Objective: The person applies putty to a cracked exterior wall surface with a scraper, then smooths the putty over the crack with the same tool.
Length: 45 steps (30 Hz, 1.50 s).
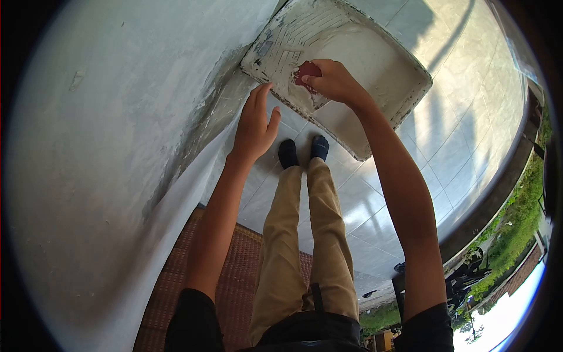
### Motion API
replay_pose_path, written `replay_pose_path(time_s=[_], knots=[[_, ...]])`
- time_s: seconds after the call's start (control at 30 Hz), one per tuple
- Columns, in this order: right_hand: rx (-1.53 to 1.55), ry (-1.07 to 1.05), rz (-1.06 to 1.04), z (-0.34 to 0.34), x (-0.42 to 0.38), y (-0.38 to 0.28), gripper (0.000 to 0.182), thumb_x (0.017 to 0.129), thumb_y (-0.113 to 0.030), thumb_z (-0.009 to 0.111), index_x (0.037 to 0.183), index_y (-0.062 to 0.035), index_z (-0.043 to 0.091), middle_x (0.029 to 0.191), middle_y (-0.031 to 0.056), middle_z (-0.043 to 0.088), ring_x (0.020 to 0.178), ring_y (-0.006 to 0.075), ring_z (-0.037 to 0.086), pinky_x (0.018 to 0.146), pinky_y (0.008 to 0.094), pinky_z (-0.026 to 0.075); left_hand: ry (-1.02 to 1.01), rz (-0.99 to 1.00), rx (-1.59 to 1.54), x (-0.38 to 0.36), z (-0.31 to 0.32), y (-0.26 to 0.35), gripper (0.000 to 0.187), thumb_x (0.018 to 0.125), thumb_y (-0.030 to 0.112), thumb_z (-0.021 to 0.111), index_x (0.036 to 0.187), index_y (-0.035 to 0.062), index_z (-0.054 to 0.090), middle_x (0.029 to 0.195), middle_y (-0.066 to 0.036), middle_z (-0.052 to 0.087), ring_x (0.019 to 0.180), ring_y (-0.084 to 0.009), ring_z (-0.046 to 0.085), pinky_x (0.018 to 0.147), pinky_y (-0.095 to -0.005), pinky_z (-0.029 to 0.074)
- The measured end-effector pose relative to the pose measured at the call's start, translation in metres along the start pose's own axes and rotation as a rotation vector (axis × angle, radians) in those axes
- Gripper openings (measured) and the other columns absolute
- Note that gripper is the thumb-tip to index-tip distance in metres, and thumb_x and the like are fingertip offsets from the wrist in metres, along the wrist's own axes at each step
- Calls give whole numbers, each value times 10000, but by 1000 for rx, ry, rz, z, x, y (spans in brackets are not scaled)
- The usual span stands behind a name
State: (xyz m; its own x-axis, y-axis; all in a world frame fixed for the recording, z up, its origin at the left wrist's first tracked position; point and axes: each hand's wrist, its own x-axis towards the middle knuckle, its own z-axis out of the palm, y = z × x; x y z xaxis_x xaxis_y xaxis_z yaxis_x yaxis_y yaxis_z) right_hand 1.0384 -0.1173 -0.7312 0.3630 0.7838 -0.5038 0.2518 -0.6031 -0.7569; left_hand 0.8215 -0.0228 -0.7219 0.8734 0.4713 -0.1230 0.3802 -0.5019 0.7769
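A large tray point(404, 117) smeared with whitish paste lies on the tiled floor, its ridged part at the upper left. My right hand point(336, 82) grips a dark red scraper point(307, 76) against the paste inside the tray, near its left rim. White bits cling to the scraper's edge. My left hand point(255, 125) is just outside the tray's lower left corner, fingers apart and holding nothing, its fingertips near the rim.
A grey plastered wall point(111, 117) fills the left side. My feet in dark socks point(288, 154) stand below the tray on floor tiles point(375, 193). A woven brown mat point(236, 281) lies behind. Grass point(519, 217) and a parked motorbike point(466, 278) show at the right.
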Motion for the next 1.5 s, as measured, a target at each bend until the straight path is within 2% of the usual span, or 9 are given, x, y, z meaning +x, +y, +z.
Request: replay_pose_path(time_s=[0.1,0.43,0.73,0.8,0.93,1.0,1.13,1.27,1.5], knots=[[44,-44,7,-3,4,2,302,814,-232,685,991,11,707,835,151,729,775,262,705,702,368,542,23,19,21,1,1,0,515,913,43,567,1400,-22,414,1372,-223,485,1286,-409,483,1091,-460,398],[203,-1,113,-2,-14,8,281,830,-202,691,1012,10,715,841,132,723,773,212,683,708,346,521,-1,1,-5,0,-1,-2,494,954,68,541,1423,2,400,1391,-223,471,1312,-398,464,1109,-453,365],[691,-174,312,-19,-24,8,256,884,-173,684,1041,26,716,898,49,704,815,132,649,705,289,509,-5,5,-37,-2,-8,1,508,934,-5,478,1435,8,396,1409,-217,463,1339,-395,445,1132,-442,344],[976,-194,297,-31,-39,-7,279,923,-157,663,1122,38,677,977,51,697,847,129,650,758,287,533,0,-2,-35,-2,-15,12,493,941,7,471,1428,-10,397,1409,-225,459,1324,-405,455,1120,-450,371],[1215,-139,250,-47,-58,-36,336,949,-139,640,1227,49,620,1080,66,690,917,131,665,790,283,549,77,28,-57,-8,-44,49,506,951,38,492,1444,-7,386,1427,-231,446,1337,-400,445,1131,-452,357],[1359,-142,143,-67,-79,-71,352,954,-129,623,1259,45,595,1112,68,687,969,144,666,850,294,542,131,70,-47,-11,-72,82,511,954,43,495,1449,-13,383,1429,-235,448,1340,-397,446,1133,-454,356],[1322,-64,-72,-132,-149,-207,377,930,-123,596,1268,44,577,1147,95,672,1052,171,646,945,321,516,292,192,-5,-29,-162,195,520,964,66,528,1454,-42,388,1431,-245,466,1349,-383,452,1136,-454,354],[1268,-161,-404,-198,-218,-345,383,917,-118,593,1261,49,577,1132,121,667,1013,193,658,885,331,542,542,344,161,-68,-281,323,531,953,81,546,1448,-43,401,1453,-237,459,1375,-382,431,1146,-470,342],[1189,-196,-739,-226,-285,-505,356,910,-79,600,1242,48,576,1119,126,665,997,197,659,909,337,527,967,582,489,-144,-420,418,530,955,115,546,1446,-41,419,1466,-213,461,1390,-374,421,1156,-473,334]])
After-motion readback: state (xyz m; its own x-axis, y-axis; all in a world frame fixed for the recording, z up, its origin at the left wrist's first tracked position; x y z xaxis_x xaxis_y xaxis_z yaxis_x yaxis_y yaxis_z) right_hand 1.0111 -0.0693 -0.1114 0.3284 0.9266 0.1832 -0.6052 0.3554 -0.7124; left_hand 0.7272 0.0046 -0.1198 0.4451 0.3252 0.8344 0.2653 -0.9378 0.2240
